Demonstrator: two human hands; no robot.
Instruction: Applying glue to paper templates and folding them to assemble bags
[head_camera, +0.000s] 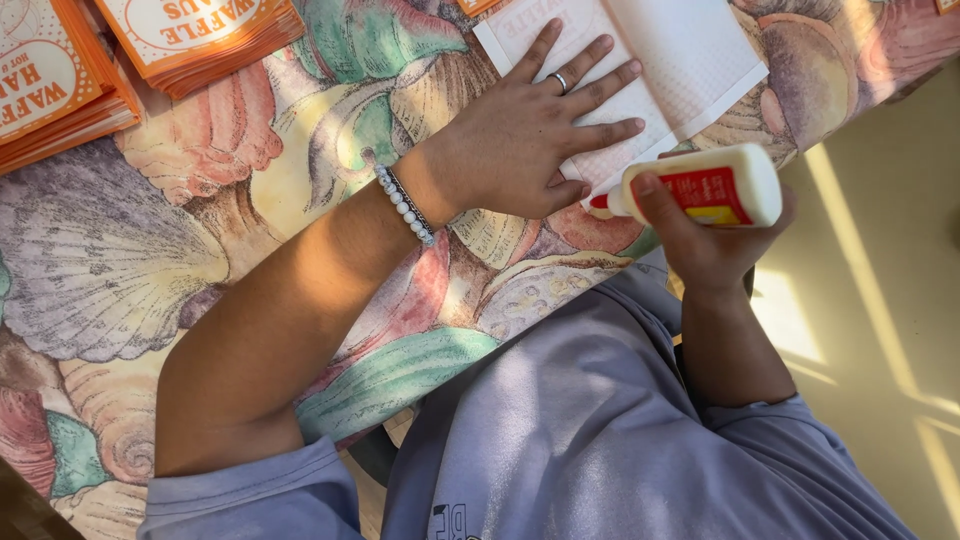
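- White glue bottle (715, 187) with a red label, lying sideways in the air just past the table edge, red tip touching or almost touching the paper's near corner.
- Right hand (710, 245) wrapped tight around the bottle, thumb on top near the tip.
- Probably light, smooth plastic, soft enough to squeeze; best held around the fat middle, not the thin tip.
- White folded paper bag (690, 60) flat on the table, thin and floppy, likely easy to slide or crease.
- Left hand (530, 135) pressed flat on the paper, fingers spread, gripping nothing; ring on one finger, bead bracelet (405, 205) at the wrist.
- Both hands close, not touching.
- Tablecloth (150, 250) with big seashell pictures under it all.
- Stacks of orange and white paper (200, 35) far off by the top left corner.
- Grey shirt (620, 430) below.
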